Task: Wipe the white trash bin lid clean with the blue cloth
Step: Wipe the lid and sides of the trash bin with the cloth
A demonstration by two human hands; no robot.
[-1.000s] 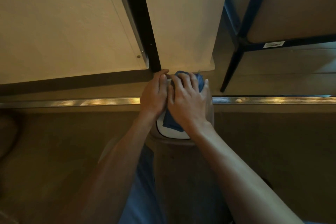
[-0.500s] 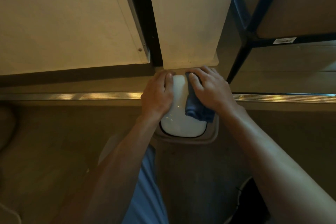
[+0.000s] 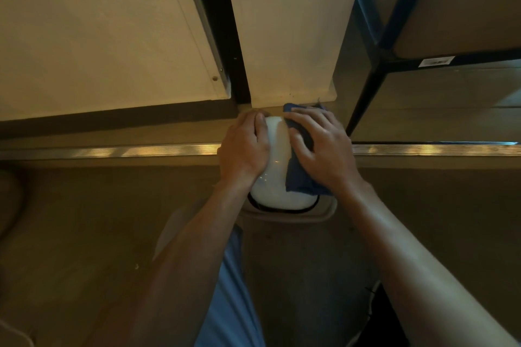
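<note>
The white trash bin lid (image 3: 277, 177) lies below me, domed and glossy, set in a beige bin rim (image 3: 324, 213). My left hand (image 3: 244, 149) rests on the lid's left side with fingers laid over its far edge. My right hand (image 3: 321, 149) presses the blue cloth (image 3: 298, 182) flat against the lid's right side with spread fingers. The cloth's far corner pokes out beyond my fingertips, and its near edge hangs toward the rim.
A white cabinet panel (image 3: 287, 36) and a black vertical gap stand just behind the bin. A black metal shelf leg (image 3: 363, 93) rises at the right. A metal floor strip (image 3: 112, 151) runs across the floor. My blue-clothed leg (image 3: 228, 290) is below.
My right hand has slid the cloth from the lid's middle to its right side and then toward the far edge, baring the white centre. The left hand stayed on the left side.
</note>
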